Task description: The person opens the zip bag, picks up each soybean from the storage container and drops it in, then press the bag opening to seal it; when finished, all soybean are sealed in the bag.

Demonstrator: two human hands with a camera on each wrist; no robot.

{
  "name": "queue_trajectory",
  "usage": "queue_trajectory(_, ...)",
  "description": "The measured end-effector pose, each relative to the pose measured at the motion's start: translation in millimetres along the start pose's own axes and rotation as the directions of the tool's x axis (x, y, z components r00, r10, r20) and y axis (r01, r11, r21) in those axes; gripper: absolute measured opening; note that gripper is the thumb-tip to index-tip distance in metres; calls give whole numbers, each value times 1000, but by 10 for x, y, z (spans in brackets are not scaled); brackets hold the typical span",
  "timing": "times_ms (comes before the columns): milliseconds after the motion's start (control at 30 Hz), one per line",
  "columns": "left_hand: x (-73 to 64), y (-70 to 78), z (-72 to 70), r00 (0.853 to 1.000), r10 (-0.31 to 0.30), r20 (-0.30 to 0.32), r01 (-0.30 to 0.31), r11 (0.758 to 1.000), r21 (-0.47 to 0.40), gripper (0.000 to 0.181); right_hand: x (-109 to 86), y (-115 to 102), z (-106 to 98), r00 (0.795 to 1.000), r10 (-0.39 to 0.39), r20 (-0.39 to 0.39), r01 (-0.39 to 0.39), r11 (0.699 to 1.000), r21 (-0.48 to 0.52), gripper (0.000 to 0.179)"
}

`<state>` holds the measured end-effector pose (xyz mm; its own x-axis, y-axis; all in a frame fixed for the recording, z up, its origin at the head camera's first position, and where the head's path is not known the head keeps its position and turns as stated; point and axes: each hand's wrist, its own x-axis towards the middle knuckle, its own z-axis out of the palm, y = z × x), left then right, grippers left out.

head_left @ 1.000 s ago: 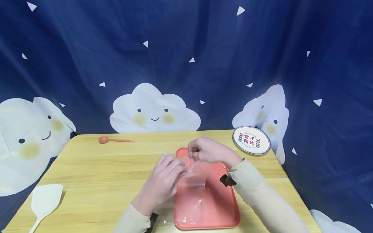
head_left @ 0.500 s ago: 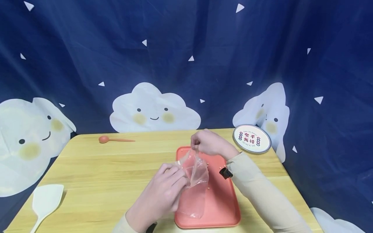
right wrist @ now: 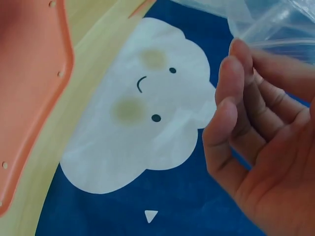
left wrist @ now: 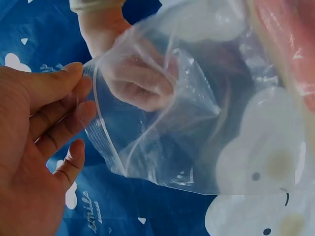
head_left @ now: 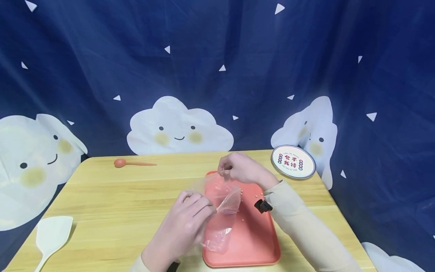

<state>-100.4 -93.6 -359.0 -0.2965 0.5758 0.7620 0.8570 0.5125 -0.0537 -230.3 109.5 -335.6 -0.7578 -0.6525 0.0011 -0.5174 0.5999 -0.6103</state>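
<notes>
A clear plastic zip bag [head_left: 221,234] hangs between my two hands over the coral-red tray [head_left: 256,245]. My left hand [head_left: 185,223] pinches the bag's zip edge, thumb against fingertips, as the left wrist view shows at the zip strip [left wrist: 102,118]. Farther up, my right hand [head_left: 242,170] pinches the opposite side of the bag's mouth. In the right wrist view, its thumb and index fingertip [right wrist: 238,49] meet at the plastic. The film between the hands looks creased and partly spread. I see nothing inside the bag.
Several small pale bits [head_left: 242,220] lie on the tray. A white oval plate [head_left: 293,161] with red lettering stands at the back right. An orange spoon [head_left: 120,163] lies at the back left, a white spatula [head_left: 54,232] at the front left. A dark blue curtain [head_left: 204,37] hangs behind the table.
My right hand has risen slightly from its place beside the left. My left hand has shifted down and left. The bag's mouth is stretched farther between them, and its bottom has lifted.
</notes>
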Motion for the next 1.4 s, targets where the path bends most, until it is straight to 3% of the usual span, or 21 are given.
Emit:
queue_trajectory(100,-13,-65,4,999,-9,-32,9,1000,-9,27,-20,-36,21,998,-58,24,57,997,46,18)
queue_trajectory(233,-53,-218,10,989,-35,-142,19,993,-114,22,-38,-70,62,993,-112,33,110,993,47,15)
queue_trajectory(300,-113,-319,5,976,-99,-193,65,982,-179,22,-46,-81,81,992,-122,26,121,992,45,15)
queue_trajectory(333,-158,-372,-4,965,-160,-206,117,971,-207,22,-50,-84,90,992,-125,24,123,991,47,15)
queue_trajectory(400,-261,-468,-30,932,-313,-180,261,929,-264,18,-55,-89,108,992,-128,22,126,991,52,16)
queue_trajectory(500,-429,-573,-68,851,-520,-74,472,819,-326,18,-65,-94,136,992,-126,30,123,990,72,15)
queue_trajectory(533,-477,-596,-79,822,-568,-37,524,781,-340,21,-66,-93,145,992,-123,33,120,990,76,15)
queue_trajectory(567,-516,-612,-90,803,-595,-1,556,751,-355,23,-67,-93,152,992,-119,32,116,990,78,14)
queue_trajectory(633,-577,-633,-105,783,-621,40,587,716,-378,24,-67,-91,164,993,-117,31,114,990,80,14)
queue_trajectory(733,-629,-653,-127,778,-624,69,596,698,-397,24,-63,-86,176,992,-121,26,119,990,78,15)
queue_trajectory(900,-683,-712,-150,800,-598,55,568,724,-391,28,-77,-75,175,990,-143,8,142,988,58,6)
queue_trajectory(967,-708,-748,-183,797,-602,44,570,727,-383,29,-130,-47,162,992,-125,-34,127,990,58,7)
queue_trajectory(1167,-900,-893,-403,755,-655,38,612,682,-400,27,-401,254,206,988,-26,-154,44,992,116,18)
queue_trajectory(1300,-1003,-986,-560,736,-676,21,625,668,-403,25,-578,504,361,991,26,-129,-13,995,102,13)
queue_trajectory(1400,-1029,-1024,-642,715,-699,3,647,660,-381,23,-696,638,499,994,36,-101,-30,998,58,12)
